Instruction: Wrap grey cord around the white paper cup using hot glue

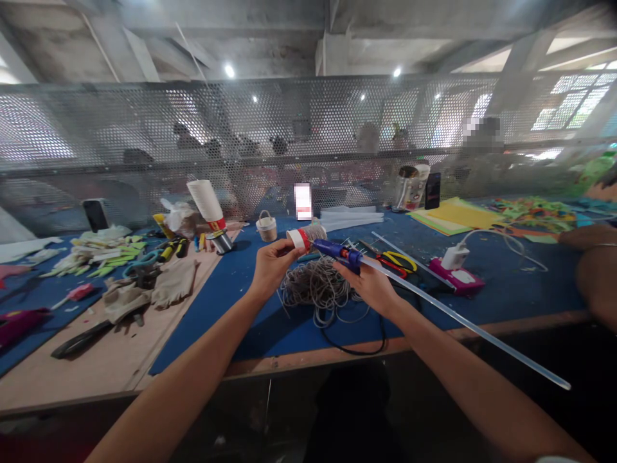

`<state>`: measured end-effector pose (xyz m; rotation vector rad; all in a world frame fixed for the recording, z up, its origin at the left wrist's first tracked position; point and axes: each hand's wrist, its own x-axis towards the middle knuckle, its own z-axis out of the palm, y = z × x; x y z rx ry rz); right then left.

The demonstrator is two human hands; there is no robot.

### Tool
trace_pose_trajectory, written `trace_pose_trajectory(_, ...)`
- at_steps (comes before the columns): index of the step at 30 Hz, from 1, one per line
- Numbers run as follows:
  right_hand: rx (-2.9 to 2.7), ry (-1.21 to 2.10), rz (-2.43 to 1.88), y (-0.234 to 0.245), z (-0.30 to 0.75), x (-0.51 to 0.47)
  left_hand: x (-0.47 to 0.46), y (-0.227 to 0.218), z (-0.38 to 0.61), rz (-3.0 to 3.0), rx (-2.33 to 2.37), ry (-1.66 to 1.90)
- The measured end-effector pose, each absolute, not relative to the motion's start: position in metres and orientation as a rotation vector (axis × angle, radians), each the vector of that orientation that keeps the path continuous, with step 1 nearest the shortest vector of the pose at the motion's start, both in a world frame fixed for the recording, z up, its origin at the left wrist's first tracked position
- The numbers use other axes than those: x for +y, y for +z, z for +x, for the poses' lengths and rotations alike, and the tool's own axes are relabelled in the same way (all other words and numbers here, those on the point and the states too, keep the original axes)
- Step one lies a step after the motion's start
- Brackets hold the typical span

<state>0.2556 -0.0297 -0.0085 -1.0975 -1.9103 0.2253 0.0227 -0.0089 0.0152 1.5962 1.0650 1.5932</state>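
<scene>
My left hand (pixel 272 265) is closed round the end of a red and white paper cup (pixel 299 239), which lies on its side in the air. Grey cord (pixel 317 233) is wound about the cup's far part. In my right hand (pixel 375 288) is a blue hot glue gun (pixel 340 251), its nozzle at the cord-wrapped part; whether it touches cannot be made out. A long clear glue stick (pixel 463 316) sticks out of the gun's back, over my right forearm. Beneath both hands a loose heap of grey cord (pixel 313 283) rests on the blue table mat (pixel 216 321).
A small handled basket (pixel 266 226) and a tilted stack of paper cups (pixel 206 200) stand behind. Pliers (pixel 400 262) and a pink power strip (pixel 456 276) lie to the right. Gloves (pixel 173 283) lie left. A perforated metal screen (pixel 270 128) closes the back. Another person's arm (pixel 598 276) is at far right.
</scene>
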Motion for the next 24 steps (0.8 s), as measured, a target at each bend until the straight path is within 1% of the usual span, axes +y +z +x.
trace_pose_trajectory(24, -1.928, 0.254, -1.103, -0.0067, 0.2554, -0.0332, -0.0054, 0.0127, 0.0182, 1.563, 1.02, 1.608)
